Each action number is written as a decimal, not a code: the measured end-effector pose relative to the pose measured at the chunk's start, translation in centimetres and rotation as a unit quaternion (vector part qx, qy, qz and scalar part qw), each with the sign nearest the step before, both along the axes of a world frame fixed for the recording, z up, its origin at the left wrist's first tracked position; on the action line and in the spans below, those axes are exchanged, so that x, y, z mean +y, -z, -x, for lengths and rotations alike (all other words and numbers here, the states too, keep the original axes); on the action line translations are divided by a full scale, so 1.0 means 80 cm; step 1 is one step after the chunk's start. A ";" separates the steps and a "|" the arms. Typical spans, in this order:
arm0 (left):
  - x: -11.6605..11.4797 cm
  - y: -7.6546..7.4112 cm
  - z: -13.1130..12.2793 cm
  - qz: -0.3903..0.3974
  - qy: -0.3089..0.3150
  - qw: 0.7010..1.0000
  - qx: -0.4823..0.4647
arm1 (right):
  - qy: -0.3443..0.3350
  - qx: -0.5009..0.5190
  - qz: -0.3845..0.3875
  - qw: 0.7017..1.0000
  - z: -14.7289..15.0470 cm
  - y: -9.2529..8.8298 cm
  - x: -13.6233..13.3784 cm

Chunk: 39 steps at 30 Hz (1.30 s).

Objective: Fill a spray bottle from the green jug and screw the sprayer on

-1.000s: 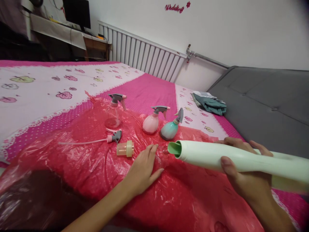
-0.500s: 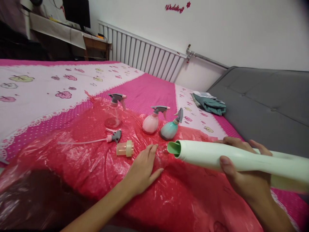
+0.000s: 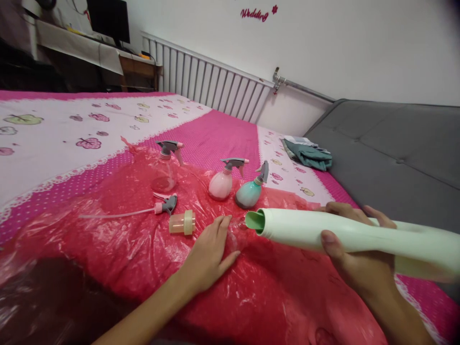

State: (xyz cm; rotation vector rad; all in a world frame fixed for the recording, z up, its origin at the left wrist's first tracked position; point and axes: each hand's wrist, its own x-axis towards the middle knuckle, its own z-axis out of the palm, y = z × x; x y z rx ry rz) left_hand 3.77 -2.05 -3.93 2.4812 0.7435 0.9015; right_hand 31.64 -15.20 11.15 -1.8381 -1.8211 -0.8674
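Observation:
My right hand [image 3: 359, 244] is wrapped round a pale green detergent-type bottle [image 3: 298, 225], tilted almost flat. Its green pour spout points left, right at the neck of a clear bottle [image 3: 235, 237]. My left hand [image 3: 210, 251] curves around that clear bottle, thumb and fingers on either side; its see-through body is hard to make out against the red plastic sheet [image 3: 273, 297]. To the left of my left hand lie a yellowish translucent cap [image 3: 182, 223] and a loose spray head [image 3: 166, 205] with a thin tube.
Beyond my hands stand a clear-pink spray bottle [image 3: 164, 172], a pale pink one [image 3: 221, 184] and a tilted teal one [image 3: 249, 192]. Folded clothes [image 3: 311, 154] lie on the bed [image 3: 233, 129] by the grey headboard [image 3: 388, 143]. A radiator [image 3: 204, 76] lines the wall.
The view has shifted slightly, so everything sits a little further left. Both hands keep their holds, and the spout stays at the clear bottle's neck.

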 end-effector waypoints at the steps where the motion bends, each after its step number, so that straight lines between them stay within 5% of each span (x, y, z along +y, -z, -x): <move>1: 0.000 0.000 0.000 0.001 -0.001 1.000 -0.003 | -0.002 0.001 -0.001 1.000 0.000 0.000 0.000; 39: -0.001 -0.004 0.000 0.010 0.000 1.000 -0.016 | -0.006 -0.021 -0.002 1.000 -0.005 -0.001 -0.003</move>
